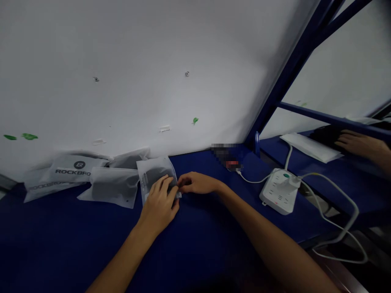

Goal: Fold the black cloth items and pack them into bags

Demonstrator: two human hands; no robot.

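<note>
Pressing frosted pouch point(154, 173) flat under left hand point(160, 201), fingers spread | right hand point(195, 183) pinching its near corner, fingers together | power strip point(279, 195) right of right hand

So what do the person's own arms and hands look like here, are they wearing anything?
Both are bare. The left hand and right hand wear no gloves, and no rings or watch show. Both forearms are uncovered up to the frame's lower edge, with no sleeve in view. The picture is too soft to show finer marks.
</note>
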